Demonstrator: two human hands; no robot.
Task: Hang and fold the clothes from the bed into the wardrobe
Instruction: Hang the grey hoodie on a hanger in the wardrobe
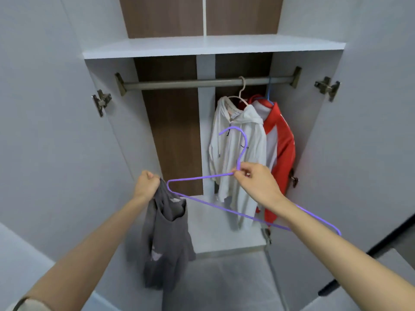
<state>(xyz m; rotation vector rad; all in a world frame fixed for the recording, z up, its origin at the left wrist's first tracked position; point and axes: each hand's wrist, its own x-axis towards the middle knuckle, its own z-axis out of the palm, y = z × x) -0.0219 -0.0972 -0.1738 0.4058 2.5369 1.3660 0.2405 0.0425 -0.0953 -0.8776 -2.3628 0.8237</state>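
Observation:
My left hand [146,184] grips the top of a dark grey garment [167,239], which hangs down limp in front of the open wardrobe. My right hand [254,181] pinches a purple wire hanger [202,177] at the base of its hook. The hanger's left corner touches the grey garment by my left hand. Its right end runs behind my right forearm. Above, the wardrobe's metal rail [179,83] spans the compartment. On the rail's right part hang a white hoodie [240,153] and a red and white jacket [280,149].
Both wardrobe doors [45,131] stand wide open at left and right, with metal hinges. A white shelf [213,46] sits above the rail. The wardrobe's white bottom board [224,234] lies below the hanging clothes. The rail's left half carries nothing.

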